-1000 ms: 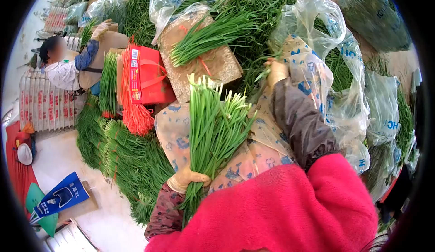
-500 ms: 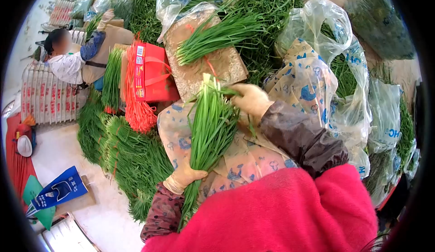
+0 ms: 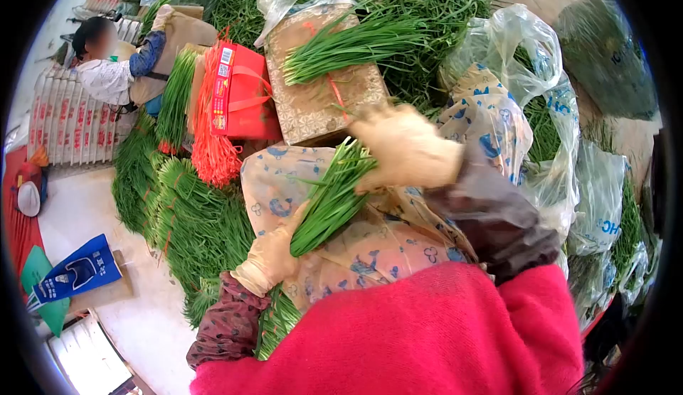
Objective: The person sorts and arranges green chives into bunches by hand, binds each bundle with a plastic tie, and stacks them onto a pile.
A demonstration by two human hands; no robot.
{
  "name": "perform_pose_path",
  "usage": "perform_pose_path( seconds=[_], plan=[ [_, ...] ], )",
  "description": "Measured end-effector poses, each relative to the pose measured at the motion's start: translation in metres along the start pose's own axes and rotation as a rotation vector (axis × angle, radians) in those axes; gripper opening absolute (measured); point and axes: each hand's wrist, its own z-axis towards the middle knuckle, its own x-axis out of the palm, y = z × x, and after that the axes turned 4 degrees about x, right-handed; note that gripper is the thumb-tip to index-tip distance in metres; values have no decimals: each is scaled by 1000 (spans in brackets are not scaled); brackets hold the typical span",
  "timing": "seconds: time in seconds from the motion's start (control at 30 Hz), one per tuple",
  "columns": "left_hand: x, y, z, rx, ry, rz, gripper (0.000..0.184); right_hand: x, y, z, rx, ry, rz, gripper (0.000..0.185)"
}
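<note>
A bunch of green chives [image 3: 331, 206] lies tilted over the plastic-covered lap. My left hand [image 3: 270, 253], in a pale glove, is closed around the lower left side of the bunch. Beside its upper right part is my right hand [image 3: 405, 146], gloved too and smeared by motion, so its fingers do not show clearly. Beyond the hands, a second, loose bunch of chives [image 3: 352, 48] rests on a patterned board [image 3: 324, 110], where an orange-red strip also lies.
To the left stand a red box [image 3: 245, 96] with orange-red ties [image 3: 213, 153] and stacked chive bundles [image 3: 196, 214]. Loose chives [image 3: 434, 4] pile up at the back. Clear plastic bags [image 3: 562, 153] are on the right. A co-worker [image 3: 107, 75] sits at upper left.
My right hand has come nearer the camera and is now blurred beside the bunch. My left hand has moved up and left along it, and the bunch slants more to the right.
</note>
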Motion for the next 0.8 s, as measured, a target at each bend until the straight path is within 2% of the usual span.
perform_pose_path(
  seconds=[0.03, 0.07, 0.1, 0.17, 0.2, 0.23, 0.3, 0.37, 0.43, 0.5, 0.53, 0.57, 0.63, 0.67, 0.7, 0.73, 0.77, 0.8],
  plan=[
    [-1, -5, 0, 8, 1, 4, 93, 10, 7, 10, -13, 61, 51, 70],
    [-1, -10, -1, 15, -35, 56, 93, 13, 13, 21, -94, 148, 102, 55],
    [0, -13, -1, 17, -71, 105, 93, 41, 6, 28, -336, -17, 310, 37],
    [5, -15, -3, -32, -119, 187, 93, 66, 12, 31, -174, 24, 547, 32],
    [8, -14, -5, -75, -166, 277, 94, 83, 12, 29, -64, -197, 502, 26],
    [13, -11, -5, -81, -169, 268, 94, 107, 6, 29, -36, -470, 770, 20],
    [30, 4, 1, -140, -212, 447, 93, 109, -7, 27, 334, -600, 1330, 16],
    [51, 21, 0, -109, -302, 517, 92, 100, -53, 25, 624, -615, 1917, 17],
    [59, 28, -4, -77, -394, 597, 92, 93, -85, 14, 676, -646, 2116, 19],
    [64, 28, -9, -29, -514, 594, 90, 81, -108, -1, 659, -768, 2146, 20],
    [66, 26, -11, -36, -512, 585, 90, 80, -122, -6, 613, -755, 2139, 21],
    [67, 23, -12, -72, -502, 607, 90, 71, -122, -9, 665, -644, 1993, 19],
    [69, 22, -12, -104, -497, 630, 90, 49, -88, -23, 666, -262, 1095, 19],
    [71, 22, -11, -109, -514, 626, 90, 42, -62, -26, 564, -119, 862, 25],
    [73, 22, -9, -112, -528, 622, 90, 33, -39, -27, 431, 129, 612, 37],
    [77, 22, -7, -110, -530, 620, 90, 32, -11, -31, 368, 118, 410, 45],
    [82, 24, -3, -121, -552, 636, 90, 58, 0, -32, 201, -83, 275, 52],
    [84, 25, -2, -135, -574, 651, 90, 62, 16, -24, 198, 3, 230, 52]
  ],
)
